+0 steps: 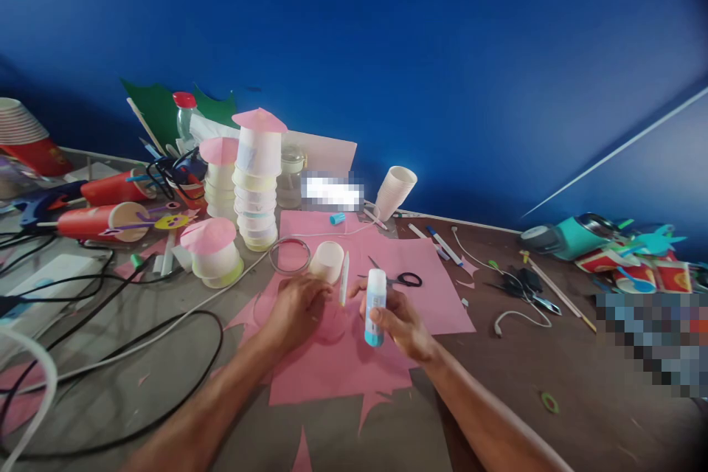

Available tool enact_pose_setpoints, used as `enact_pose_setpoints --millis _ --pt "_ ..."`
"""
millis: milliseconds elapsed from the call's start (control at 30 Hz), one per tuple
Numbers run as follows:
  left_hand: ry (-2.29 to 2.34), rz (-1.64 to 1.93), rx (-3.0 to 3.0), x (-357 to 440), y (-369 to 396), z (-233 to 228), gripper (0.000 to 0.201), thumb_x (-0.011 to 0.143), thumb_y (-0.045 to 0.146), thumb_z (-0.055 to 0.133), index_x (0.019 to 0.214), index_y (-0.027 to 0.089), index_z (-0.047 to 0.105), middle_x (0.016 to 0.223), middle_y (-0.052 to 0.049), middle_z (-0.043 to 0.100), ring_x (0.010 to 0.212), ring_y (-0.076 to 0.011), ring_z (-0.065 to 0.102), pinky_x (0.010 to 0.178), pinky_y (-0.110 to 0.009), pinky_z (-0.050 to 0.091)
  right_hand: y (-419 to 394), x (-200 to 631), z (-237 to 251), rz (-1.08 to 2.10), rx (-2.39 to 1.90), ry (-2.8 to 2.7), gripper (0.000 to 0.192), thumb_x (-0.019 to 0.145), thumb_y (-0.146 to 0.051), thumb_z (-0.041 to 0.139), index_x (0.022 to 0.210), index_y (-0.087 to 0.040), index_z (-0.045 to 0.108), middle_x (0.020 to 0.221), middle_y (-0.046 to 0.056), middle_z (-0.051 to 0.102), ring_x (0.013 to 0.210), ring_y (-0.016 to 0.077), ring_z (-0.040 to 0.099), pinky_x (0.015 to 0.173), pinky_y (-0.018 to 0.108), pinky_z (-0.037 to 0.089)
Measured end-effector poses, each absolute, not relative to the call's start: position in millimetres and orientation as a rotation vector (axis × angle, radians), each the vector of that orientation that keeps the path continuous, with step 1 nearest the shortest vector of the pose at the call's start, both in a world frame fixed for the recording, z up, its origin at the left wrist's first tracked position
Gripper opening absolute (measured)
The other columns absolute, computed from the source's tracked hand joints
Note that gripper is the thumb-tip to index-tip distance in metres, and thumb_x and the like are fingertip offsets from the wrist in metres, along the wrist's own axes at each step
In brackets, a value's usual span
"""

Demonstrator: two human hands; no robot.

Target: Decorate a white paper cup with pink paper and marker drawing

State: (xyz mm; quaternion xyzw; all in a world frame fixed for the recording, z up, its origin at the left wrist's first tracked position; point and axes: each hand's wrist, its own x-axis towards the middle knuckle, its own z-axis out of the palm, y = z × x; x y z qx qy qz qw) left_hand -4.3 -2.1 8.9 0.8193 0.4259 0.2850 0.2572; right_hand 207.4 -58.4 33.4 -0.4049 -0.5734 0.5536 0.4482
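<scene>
My right hand [403,321] grips a glue stick [375,313] with a white upper part and blue base, held upright above pink paper sheets [310,376]. My left hand [296,306] rests low over the paper, fingers bent and spread downward, close to a round pink paper piece [332,323]. Just beyond those fingers is a white paper cup [327,260]. Between the two hands lies a slim white pen [344,279]. Behind the glue stick are dark-handled scissors [410,279]. A blue cap [337,219] sits farther back on the paper.
Stacked-cup towers with pink paper roofs [259,162] stand at left, beside red cups [82,221] and loose cables [215,365]. A stack of white cups [395,188] leans near the blue wall. Markers [444,245], a teal bottle [575,236] and a white cord [523,316] lie at right.
</scene>
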Motion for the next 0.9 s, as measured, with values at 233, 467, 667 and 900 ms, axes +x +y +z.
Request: enact_pose_setpoints --millis 233,467,667,900 --pt "1.193 0.695 2.252 -2.6 -3.6 1.5 0.028 0.085 0.016 0.045 0.086 0.021 0.073 0.089 -0.008 0.076 0.088 -0.0258 0.068 0.085 -0.039 0.047 -57.7 203.2 48.4 1.334 -0.805 -2.013 0.037 0.082 -0.056 0.067 0.077 -0.019 0.065 0.101 0.008 0.063 0.093 0.0218 0.059 0.085 0.035 0.047" --pt "1.19 0.737 2.025 -2.9 0.5 -5.7 0.03 0.086 0.021 0.044 0.091 0.02 0.073 0.097 -0.008 0.077 0.092 -0.0249 0.067 0.084 -0.036 0.048 -56.7 197.8 38.6 1.212 -0.901 -2.088 0.042 0.086 -0.058 0.058 0.07 -0.02 0.053 0.07 -0.001 0.052 0.067 0.0145 0.048 0.067 0.028 0.043" --pt "1.107 0.765 1.743 -3.4 -2.3 6.6 0.027 0.091 0.038 0.051 0.101 0.019 0.068 0.102 -0.009 0.073 0.093 -0.0237 0.066 0.081 -0.032 0.049 -54.1 208.8 42.5 1.311 -0.833 -1.912 0.044 0.083 -0.063 0.061 0.077 -0.019 0.059 0.074 0.002 0.057 0.071 0.017 0.053 0.069 0.031 0.044" --pt "0.758 0.701 0.98 -3.7 -11.0 22.3 0.034 0.084 0.046 0.069 0.107 0.021 0.068 0.103 -0.006 0.07 0.093 -0.0202 0.063 0.081 -0.028 0.048 -54.5 212.7 35.9 1.306 -0.773 -1.74 0.043 0.082 -0.061 0.065 0.071 -0.02 0.057 0.078 0.005 0.059 0.072 0.0187 0.055 0.065 0.032 0.044"
